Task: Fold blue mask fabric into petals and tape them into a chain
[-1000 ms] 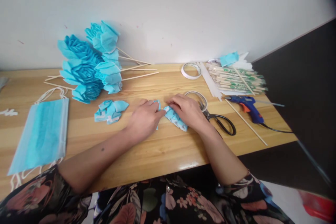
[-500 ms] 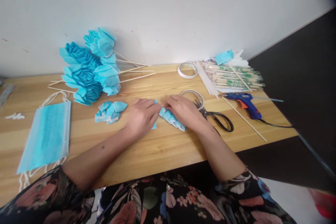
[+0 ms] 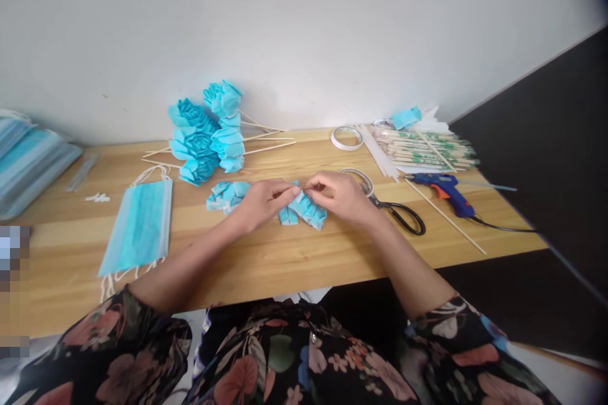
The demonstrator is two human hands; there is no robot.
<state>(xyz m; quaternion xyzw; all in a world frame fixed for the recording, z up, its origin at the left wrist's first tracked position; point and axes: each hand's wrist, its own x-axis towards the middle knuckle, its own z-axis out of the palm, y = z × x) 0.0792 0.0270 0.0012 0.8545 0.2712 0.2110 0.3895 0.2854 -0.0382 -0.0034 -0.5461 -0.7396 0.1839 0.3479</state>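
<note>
Over the middle of the table, my left hand [image 3: 266, 204] is closed in a pinch at the upper end of a row of folded light-blue fabric pieces [image 3: 311, 210]. Facing it, my right hand [image 3: 341, 196] has thumb and forefinger pinched together just above the same row; what lies between its fingertips is too small to make out. Another small blue fabric piece [image 3: 288, 216] lies flat below the left fingertips. Left of that hand rests a loose pile of blue petals with white strips [image 3: 224, 196], partly covered by it.
Blue fabric flowers [image 3: 194, 139] on sticks lie by the wall. Face masks [image 3: 142, 224] are at left, with a bigger mask stack [image 3: 28, 161] beyond. Rightward are tape [image 3: 346, 147], scissors [image 3: 403, 218], a blue glue gun [image 3: 441, 188] and bundled wooden sticks [image 3: 422, 145].
My view has turned left, bringing the mask stack into sight. The hands' fingers have changed from covering the blue pieces to pinching at their upper end, so more blue fabric shows.
</note>
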